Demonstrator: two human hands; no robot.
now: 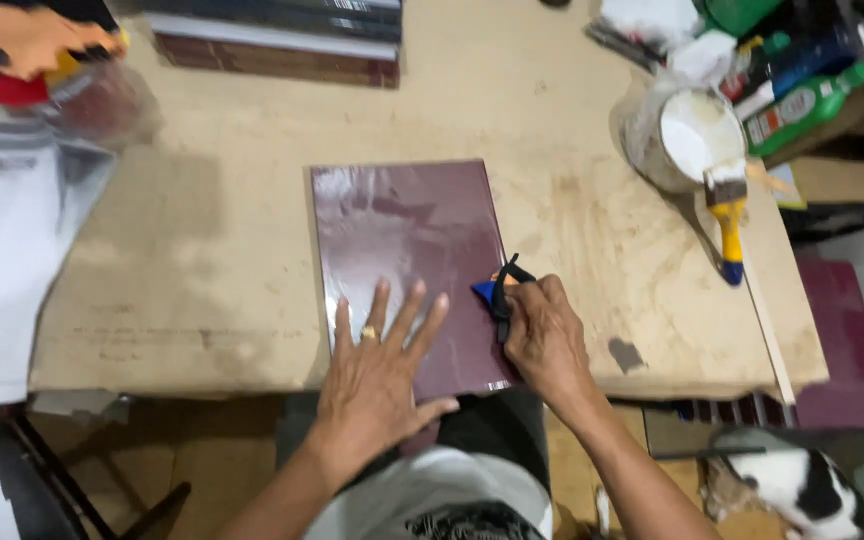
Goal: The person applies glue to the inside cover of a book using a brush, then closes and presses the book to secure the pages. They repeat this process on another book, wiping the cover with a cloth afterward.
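Observation:
A glossy maroon book cover (407, 235) lies flat on the worn wooden tabletop (202, 250), its near end reaching the table's front edge. My left hand (380, 372), with a ring on one finger, presses flat on the cover's near end, fingers spread. My right hand (544, 335) is closed on a small blue and black tool (497, 290) held against the cover's right edge.
A white tub of paste (697, 135) with a yellow-handled brush (728, 215) resting on it stands at the right. Bottles (802, 105) crowd the far right corner. Stacked books (282, 40) lie at the back. Papers (2, 270) sit left. A black-and-white animal (802, 485) is on the floor.

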